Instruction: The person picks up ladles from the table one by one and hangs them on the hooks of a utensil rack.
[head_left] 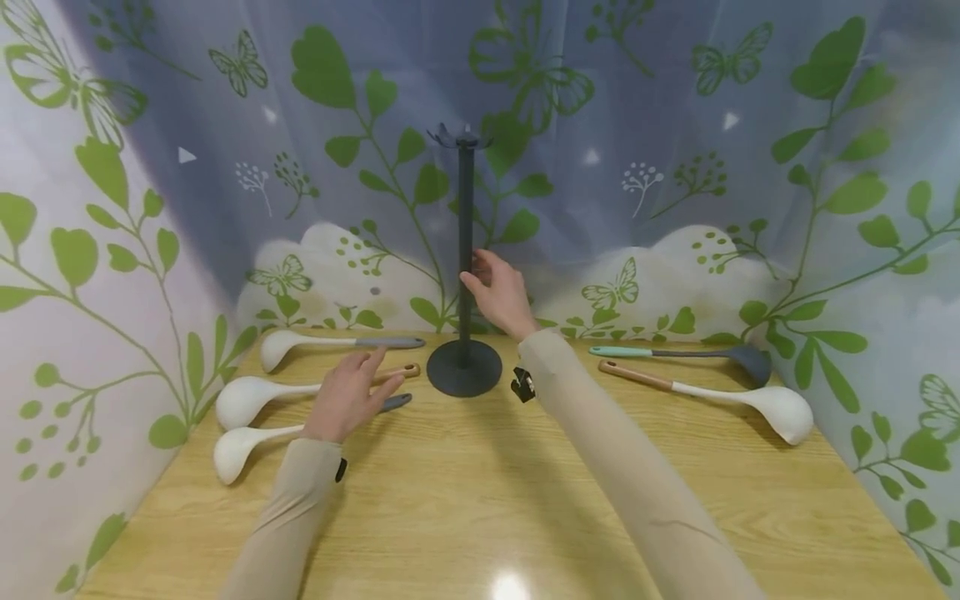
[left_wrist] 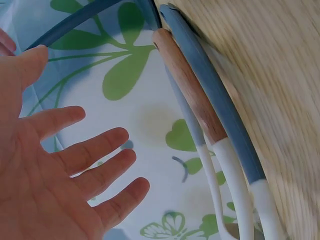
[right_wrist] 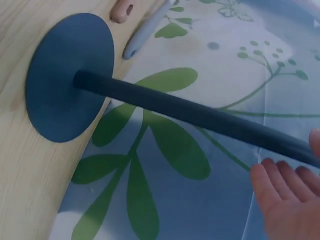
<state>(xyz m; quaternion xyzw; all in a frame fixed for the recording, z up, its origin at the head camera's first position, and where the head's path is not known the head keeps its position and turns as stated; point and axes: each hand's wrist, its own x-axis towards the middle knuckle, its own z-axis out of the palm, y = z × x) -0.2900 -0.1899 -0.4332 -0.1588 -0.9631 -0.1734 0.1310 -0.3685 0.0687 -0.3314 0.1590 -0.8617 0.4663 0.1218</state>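
Note:
A dark utensil stand [head_left: 465,375] with a round base and a crown of hooks stands upright at the back of the table. Around its pole [right_wrist: 185,111], midway up, my right hand [head_left: 501,292] has its thumb and fingers on either side; a gap shows between fingers and pole in the right wrist view. My left hand [head_left: 347,398] hovers with fingers spread, holding nothing, over three white ladles. They are a grey-handled ladle [head_left: 285,343], a wooden-handled ladle [head_left: 247,403] and a ladle with a blue-grey handle [left_wrist: 220,100]. The left hand partly hides the nearer two.
On the right lie a dark ladle [head_left: 746,362] with a mint handle and a white ladle [head_left: 783,412] with a wooden handle. A leaf-patterned curtain [head_left: 360,208] closes off the back and sides of the wooden table [head_left: 450,500].

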